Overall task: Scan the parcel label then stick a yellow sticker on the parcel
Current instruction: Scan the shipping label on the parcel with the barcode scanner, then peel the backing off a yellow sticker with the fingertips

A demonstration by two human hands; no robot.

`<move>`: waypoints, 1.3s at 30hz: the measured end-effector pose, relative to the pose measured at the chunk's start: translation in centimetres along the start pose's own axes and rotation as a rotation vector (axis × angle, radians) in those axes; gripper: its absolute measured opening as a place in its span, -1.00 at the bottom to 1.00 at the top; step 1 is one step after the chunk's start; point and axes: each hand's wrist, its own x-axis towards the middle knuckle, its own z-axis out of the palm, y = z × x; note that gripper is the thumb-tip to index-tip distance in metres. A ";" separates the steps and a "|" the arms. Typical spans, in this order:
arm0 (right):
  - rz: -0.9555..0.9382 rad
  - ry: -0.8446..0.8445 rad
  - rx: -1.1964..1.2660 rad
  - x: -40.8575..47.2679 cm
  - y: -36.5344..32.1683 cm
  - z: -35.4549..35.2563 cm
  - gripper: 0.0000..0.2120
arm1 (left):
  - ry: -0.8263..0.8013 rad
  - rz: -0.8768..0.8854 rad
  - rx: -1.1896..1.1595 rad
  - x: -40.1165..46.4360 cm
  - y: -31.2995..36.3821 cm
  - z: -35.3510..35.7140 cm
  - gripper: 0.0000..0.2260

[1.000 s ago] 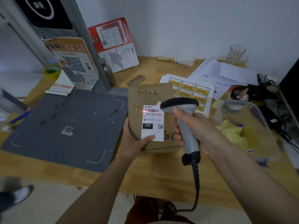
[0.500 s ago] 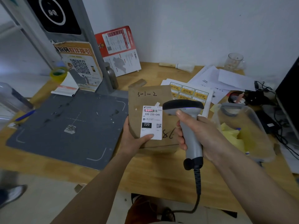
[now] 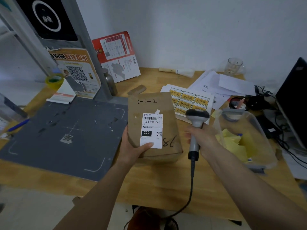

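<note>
A brown cardboard parcel [image 3: 152, 110] lies on the wooden desk [image 3: 166, 185], with a white shipping label [image 3: 152, 128] on its top. My left hand [image 3: 132, 150] grips the parcel's near left corner, thumb lying on the label's lower edge. My right hand [image 3: 204, 138] holds the grey handheld scanner [image 3: 196, 123] by its handle, to the right of the parcel, its head pointing away from me. No red scan line shows on the label. A sheet of yellow stickers [image 3: 189, 100] lies just behind the parcel and the scanner head.
A grey mat [image 3: 66, 130] covers the desk's left part. A clear plastic bin [image 3: 244, 138] with yellow paper scraps stands to the right. Loose white papers [image 3: 224, 85], a glass [image 3: 234, 66], cables and a dark monitor [image 3: 294, 97] crowd the back right.
The scanner has moved right, off the parcel, and the red scan line on the label's barcode is gone. My left hand still holds the parcel in the same place.
</note>
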 end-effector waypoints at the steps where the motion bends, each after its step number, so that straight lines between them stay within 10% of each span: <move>1: 0.044 -0.001 0.021 0.8 0.7 0.3 -0.85 | -0.004 -0.006 -0.006 0.0 0.1 0.0 -0.01; 15: 0.212 0.029 -0.093 4.5 4.1 -0.2 -0.91 | -0.136 -0.224 0.229 1.1 1.5 -1.2 -0.05; 28: 0.315 0.149 -0.386 9.8 6.3 2.4 -0.56 | 0.156 -0.156 0.200 10.2 4.2 -2.2 -0.60; 35: 0.330 0.045 -0.605 12.7 3.7 3.2 -0.79 | 0.086 -0.157 0.230 16.4 5.5 -2.0 -0.72; 39: 0.228 0.410 -0.842 16.6 2.7 2.5 -0.87 | 0.015 -0.154 0.228 20.2 5.7 -1.6 -0.75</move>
